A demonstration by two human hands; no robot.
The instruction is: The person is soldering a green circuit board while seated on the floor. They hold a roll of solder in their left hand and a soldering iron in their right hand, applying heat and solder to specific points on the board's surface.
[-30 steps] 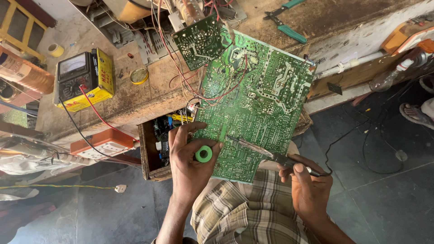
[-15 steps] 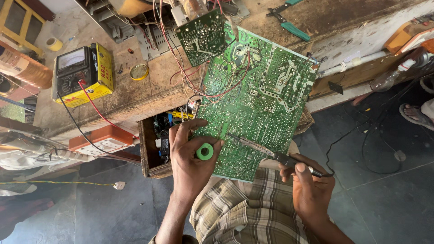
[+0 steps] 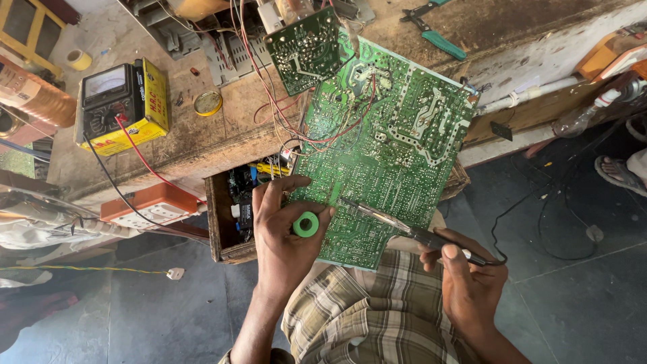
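Observation:
A large green circuit board (image 3: 397, 135) leans from the wooden bench down to my lap, solder side up. My left hand (image 3: 280, 229) grips its lower left edge and pinches a small green spool (image 3: 305, 224) against it. My right hand (image 3: 468, 280) holds a soldering iron (image 3: 404, 228) by its dark handle, its metal tip resting on the board near the spool. A smaller green board (image 3: 303, 50) hangs on red wires at the big board's top left corner.
A yellow analog multimeter (image 3: 121, 108) with red and black leads sits on the bench (image 3: 202, 141). Below it are an orange socket box (image 3: 151, 205) and an open wooden drawer (image 3: 229, 209) of parts. Green-handled pliers (image 3: 438, 37) lie at the back. Another person's sandalled foot (image 3: 620, 172) is at right.
My view has drifted slightly. Both hands stay on the board, spool and iron in nearly the same places.

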